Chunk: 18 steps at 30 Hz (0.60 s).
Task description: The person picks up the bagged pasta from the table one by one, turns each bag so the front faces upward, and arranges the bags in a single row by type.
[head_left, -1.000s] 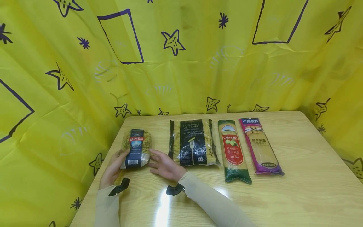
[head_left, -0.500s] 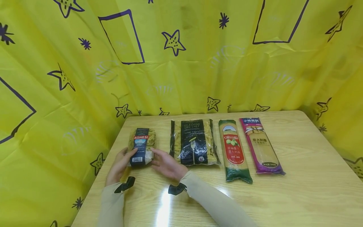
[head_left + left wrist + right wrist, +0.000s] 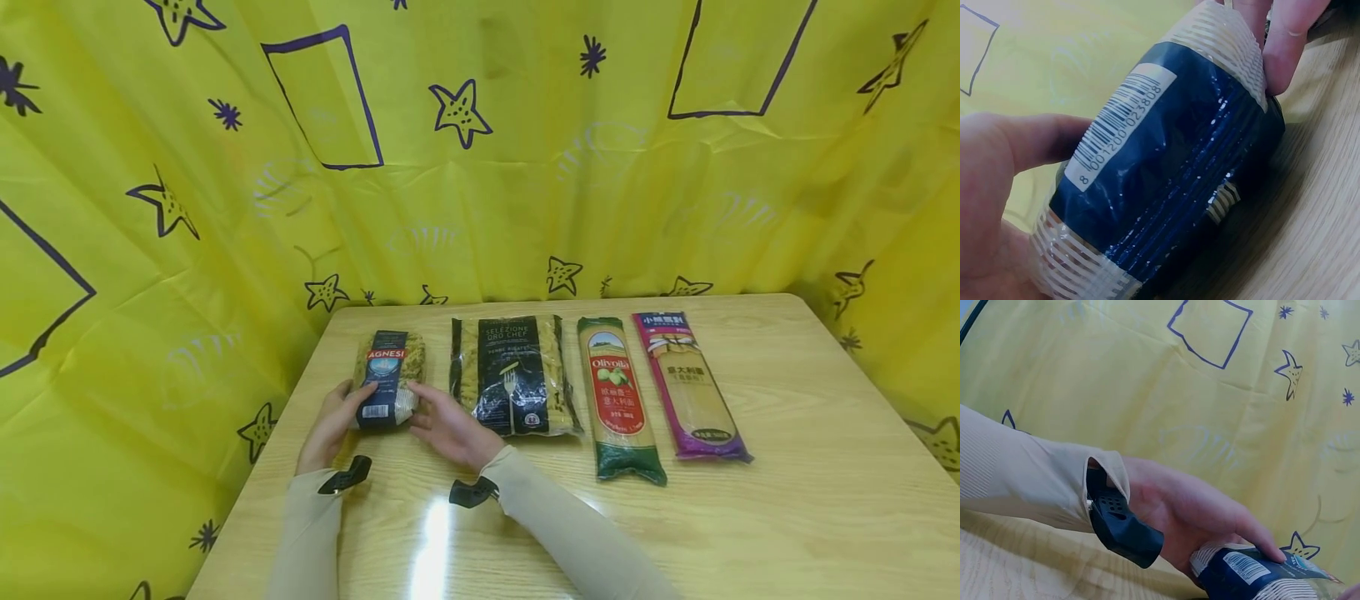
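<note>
A small clear packet of short pasta [image 3: 386, 379] with a dark blue AGNESI label lies at the table's left, tilted slightly in the left wrist view. My left hand [image 3: 330, 429] grips its left side, thumb over the label. At the opposite side my right hand [image 3: 456, 429] holds the lower right edge, thumb at the top and fingers along the side. The left wrist view shows the barcode end of the packet [image 3: 1154, 150] close up, with right-hand fingers [image 3: 1286, 50] against its corner. Undersides of both hands' grip are hidden by the packet.
Right of the packet lie a wide bag of penne [image 3: 513, 375], a green-and-red spaghetti pack [image 3: 618, 400] and a purple spaghetti pack [image 3: 692, 387]. They rest in a row on the wooden table [image 3: 810, 517]. A yellow patterned curtain [image 3: 510, 200] hangs behind it.
Both hands have shifted the small pasta packet right and slightly away, closer to the penne bag. The left thumb has moved further onto its label. The other packs stay put.
</note>
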Tool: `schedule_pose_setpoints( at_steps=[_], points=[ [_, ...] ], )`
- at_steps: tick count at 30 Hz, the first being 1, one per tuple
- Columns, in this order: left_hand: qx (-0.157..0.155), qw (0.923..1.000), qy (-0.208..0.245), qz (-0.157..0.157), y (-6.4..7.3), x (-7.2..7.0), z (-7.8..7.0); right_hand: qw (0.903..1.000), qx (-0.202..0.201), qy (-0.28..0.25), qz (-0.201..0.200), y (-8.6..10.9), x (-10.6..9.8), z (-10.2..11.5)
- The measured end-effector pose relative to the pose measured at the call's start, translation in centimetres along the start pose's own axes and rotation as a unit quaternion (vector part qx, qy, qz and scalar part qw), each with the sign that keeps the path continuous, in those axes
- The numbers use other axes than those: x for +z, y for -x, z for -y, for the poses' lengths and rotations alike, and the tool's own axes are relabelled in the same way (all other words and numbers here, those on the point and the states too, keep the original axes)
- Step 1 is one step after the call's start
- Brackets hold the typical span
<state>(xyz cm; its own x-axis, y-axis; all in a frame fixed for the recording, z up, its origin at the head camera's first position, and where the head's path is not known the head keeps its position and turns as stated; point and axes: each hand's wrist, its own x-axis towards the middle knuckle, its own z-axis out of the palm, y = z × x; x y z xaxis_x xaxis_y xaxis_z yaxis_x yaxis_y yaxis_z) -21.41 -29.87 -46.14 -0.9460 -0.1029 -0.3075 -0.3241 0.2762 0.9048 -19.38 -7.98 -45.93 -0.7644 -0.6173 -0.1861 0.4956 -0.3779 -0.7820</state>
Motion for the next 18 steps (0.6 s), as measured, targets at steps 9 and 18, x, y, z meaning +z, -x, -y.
schedule_pose_setpoints(
  at_steps=[9,18],
  points=[
    [0.003,0.9999,0.012,-0.006,-0.35,0.28,0.2,0.9999,0.001,0.01,-0.006,-0.19,-0.3,-0.04],
    [0.01,0.9994,0.002,-0.031,-0.12,-0.12,0.09,0.9998,0.004,0.016,-0.01,-0.11,0.13,-0.08]
  ],
)
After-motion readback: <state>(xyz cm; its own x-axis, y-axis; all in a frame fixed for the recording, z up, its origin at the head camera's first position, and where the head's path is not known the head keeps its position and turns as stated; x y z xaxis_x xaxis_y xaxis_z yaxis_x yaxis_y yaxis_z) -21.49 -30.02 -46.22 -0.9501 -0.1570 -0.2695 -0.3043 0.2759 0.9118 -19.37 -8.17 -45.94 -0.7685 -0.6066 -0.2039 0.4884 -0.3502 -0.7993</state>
